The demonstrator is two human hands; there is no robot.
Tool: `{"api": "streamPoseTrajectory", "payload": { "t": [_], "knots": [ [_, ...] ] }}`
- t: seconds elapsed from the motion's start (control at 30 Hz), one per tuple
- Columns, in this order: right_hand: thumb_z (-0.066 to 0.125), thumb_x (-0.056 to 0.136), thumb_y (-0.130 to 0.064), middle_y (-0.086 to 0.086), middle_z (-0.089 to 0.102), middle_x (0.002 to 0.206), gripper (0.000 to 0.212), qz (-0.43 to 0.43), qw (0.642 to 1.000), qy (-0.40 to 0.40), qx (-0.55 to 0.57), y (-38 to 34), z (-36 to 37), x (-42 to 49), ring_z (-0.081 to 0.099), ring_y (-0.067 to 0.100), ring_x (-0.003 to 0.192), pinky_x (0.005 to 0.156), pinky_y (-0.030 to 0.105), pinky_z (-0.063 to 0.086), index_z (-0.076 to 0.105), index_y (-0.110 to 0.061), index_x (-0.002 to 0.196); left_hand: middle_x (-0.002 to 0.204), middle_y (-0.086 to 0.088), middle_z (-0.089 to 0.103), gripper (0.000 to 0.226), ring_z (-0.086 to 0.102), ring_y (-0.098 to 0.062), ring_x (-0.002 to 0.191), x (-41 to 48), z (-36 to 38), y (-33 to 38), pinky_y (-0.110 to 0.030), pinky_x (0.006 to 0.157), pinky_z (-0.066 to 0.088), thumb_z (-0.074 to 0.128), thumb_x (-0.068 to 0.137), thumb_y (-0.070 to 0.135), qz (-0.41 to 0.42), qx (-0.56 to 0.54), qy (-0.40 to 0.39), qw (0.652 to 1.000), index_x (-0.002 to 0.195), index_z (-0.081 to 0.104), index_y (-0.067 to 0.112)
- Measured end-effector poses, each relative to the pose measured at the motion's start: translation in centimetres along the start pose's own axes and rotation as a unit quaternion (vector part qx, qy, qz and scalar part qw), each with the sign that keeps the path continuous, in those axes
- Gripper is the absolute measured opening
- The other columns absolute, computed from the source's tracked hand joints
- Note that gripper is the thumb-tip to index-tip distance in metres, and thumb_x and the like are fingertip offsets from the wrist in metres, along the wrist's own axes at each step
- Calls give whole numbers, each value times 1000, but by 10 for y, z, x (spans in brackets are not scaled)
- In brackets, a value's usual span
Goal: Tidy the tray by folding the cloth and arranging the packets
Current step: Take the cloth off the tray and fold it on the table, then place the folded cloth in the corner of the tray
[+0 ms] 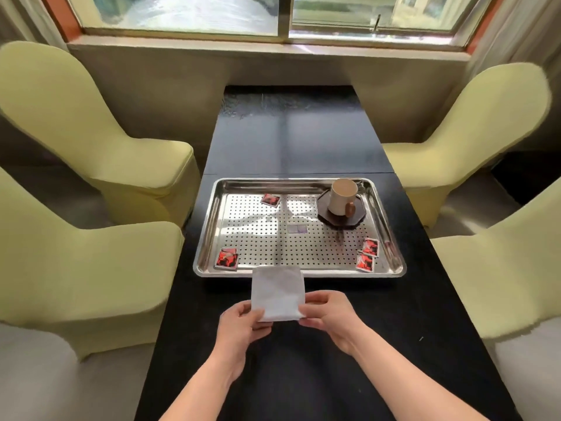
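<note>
A folded white cloth (pixel 277 291) is held above the black table, just in front of the steel tray (pixel 209 232). My left hand (pixel 239 328) pinches its near left corner and my right hand (pixel 329 314) pinches its near right corner. Several red-and-black packets lie scattered in the perforated tray: one at the far middle (pixel 270 200), one at the near left corner (pixel 227 259), two at the near right (pixel 371 247) (pixel 365 263). The cloth's far edge overlaps the tray's near rim.
A cream mug (pixel 342 196) stands on a dark saucer (pixel 326 214) in the tray's far right corner. The long black table (pixel 291 141) runs toward a window. Pale green covered chairs (pixel 91 141) (pixel 473 132) flank both sides.
</note>
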State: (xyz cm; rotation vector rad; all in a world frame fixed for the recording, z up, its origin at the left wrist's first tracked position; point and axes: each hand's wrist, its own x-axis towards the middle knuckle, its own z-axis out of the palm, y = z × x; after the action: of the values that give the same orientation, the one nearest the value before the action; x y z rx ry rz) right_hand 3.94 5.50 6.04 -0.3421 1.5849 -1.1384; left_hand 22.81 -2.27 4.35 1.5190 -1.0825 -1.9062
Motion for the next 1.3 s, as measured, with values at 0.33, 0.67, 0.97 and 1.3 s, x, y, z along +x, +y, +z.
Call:
{"api": "streamPoseTrajectory", "payload": {
  "t": [0.33,0.67,0.97,1.3],
  "knots": [
    [77,81,4,17,67,116,38,24,999,46,4,-45,68,65,70,31,103,80,39,63,64,3,117,103,4,71,32,72,-18,92,83,-44,61,-24,64,60,69,91,10,20,55,14,998,123,66,14],
    [71,84,10,21,68,112,27,25,999,35,-32,-92,87,164,72,34,94,70,31,62,64,8,110,99,-3,66,39,71,-20,83,166,-35,104,-29,64,60,66,92,8,21,130,82,988,130,59,16],
    [69,84,12,17,65,108,17,35,997,33,-63,-121,94,269,70,34,93,75,38,64,64,0,95,98,-4,67,38,71,-22,78,260,-17,134,-42,69,63,64,93,9,23,204,118,971,129,59,17],
    [70,86,3,7,70,98,20,-5,992,85,-96,-128,120,361,73,26,88,80,43,63,67,-16,93,107,-3,68,34,68,-24,91,337,-12,157,-47,80,60,61,94,11,87,288,188,935,127,61,17]
  ]
}}
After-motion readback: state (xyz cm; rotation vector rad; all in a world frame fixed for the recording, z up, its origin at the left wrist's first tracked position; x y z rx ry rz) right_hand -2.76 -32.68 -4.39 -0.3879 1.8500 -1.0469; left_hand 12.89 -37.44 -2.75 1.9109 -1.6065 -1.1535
